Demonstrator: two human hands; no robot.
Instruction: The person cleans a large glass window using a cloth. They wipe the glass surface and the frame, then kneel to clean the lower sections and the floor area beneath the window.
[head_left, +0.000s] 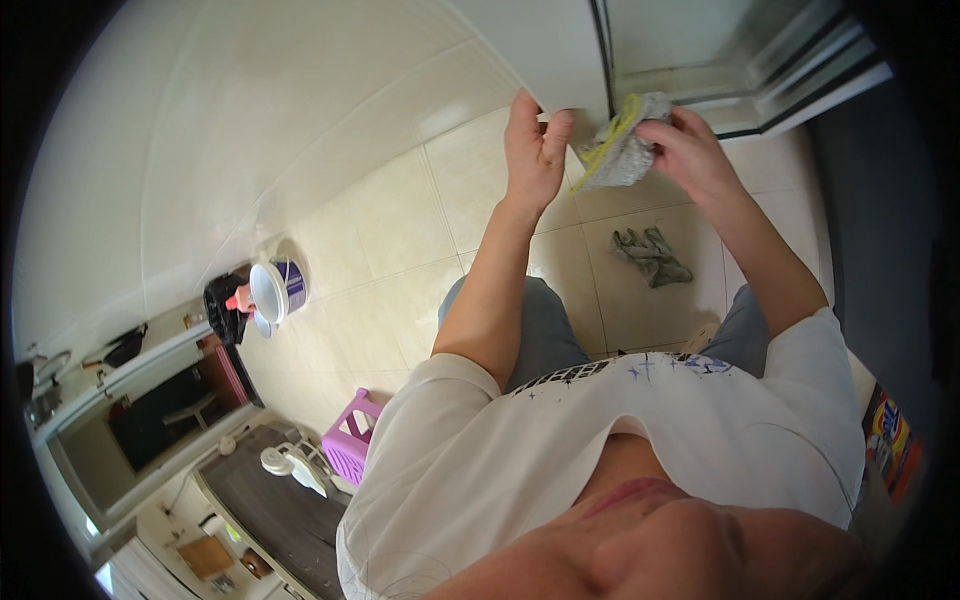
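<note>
My right hand (694, 150) grips a grey cloth with a yellow edge (626, 150) at the lower edge of a pale door panel (555, 52). The cloth lies against the panel's edge. Opposite it, my left hand (536, 154) rests at the other edge of the panel, its thumb and fingers apart; part of its grip is hidden behind the panel. A crumpled grey-green cloth (652, 256) lies on the tiled floor below my right hand. To the right of the panel are glass shelves or bins inside a white frame (720, 82).
A white and purple bucket (279, 289) stands on the floor at the left, beside a black bag (225, 307) and a pink bottle (241, 298). A purple plastic stool (351, 442) is behind my left arm. A dark surface (874, 217) runs along the right side.
</note>
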